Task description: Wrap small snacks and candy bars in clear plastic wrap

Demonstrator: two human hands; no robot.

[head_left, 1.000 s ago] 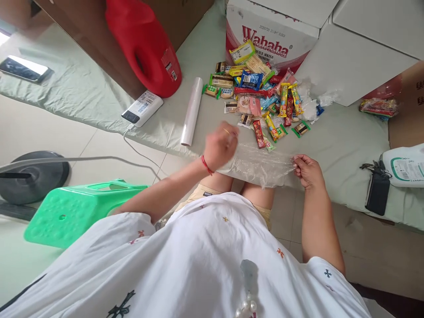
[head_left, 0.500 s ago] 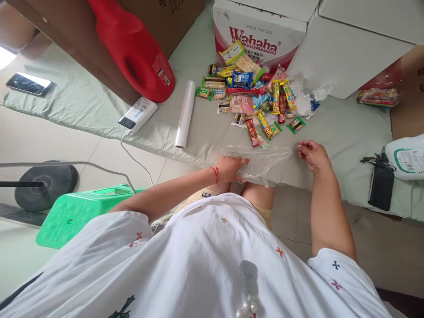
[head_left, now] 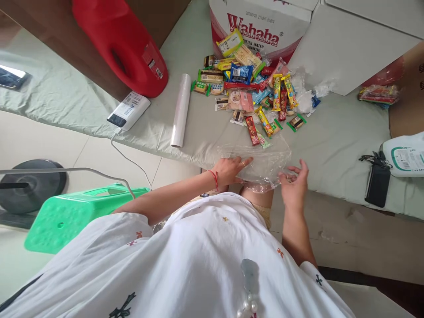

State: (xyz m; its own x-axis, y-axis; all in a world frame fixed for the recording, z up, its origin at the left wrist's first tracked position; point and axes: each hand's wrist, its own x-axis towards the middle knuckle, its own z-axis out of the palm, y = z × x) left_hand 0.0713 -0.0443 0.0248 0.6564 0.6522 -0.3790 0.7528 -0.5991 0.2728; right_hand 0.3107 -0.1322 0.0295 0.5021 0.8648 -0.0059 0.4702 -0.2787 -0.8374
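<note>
A thin clear plastic bag [head_left: 261,165] is spread over the bed's front edge and hangs down toward the knees. My left hand [head_left: 230,170], with a red string at the wrist, grips its left side, the index finger stretched across the top and the thumb below. At the bag's lower right edge is my right hand [head_left: 295,181], fingers curled but apart and the thumb tip against the plastic. Beyond the bag lies a pile of wrapped snacks [head_left: 241,101], with a red wrapped bar [head_left: 252,130] nearest. A white roll of plastic [head_left: 180,110] lies left of the pile.
Behind the snacks stands a Wahaha carton [head_left: 261,26]. To the left are a red jug [head_left: 122,53], a power bank [head_left: 129,110] with a cable, and a phone [head_left: 12,77]. A black pouch with keys [head_left: 377,185] and a white bottle [head_left: 406,154] lie right. A green stool [head_left: 62,221] is on the floor.
My right hand has come left and down to the bag's edge, its fingers spreading from a closed pinch. My left hand stays on the bag. The view has shifted slightly.
</note>
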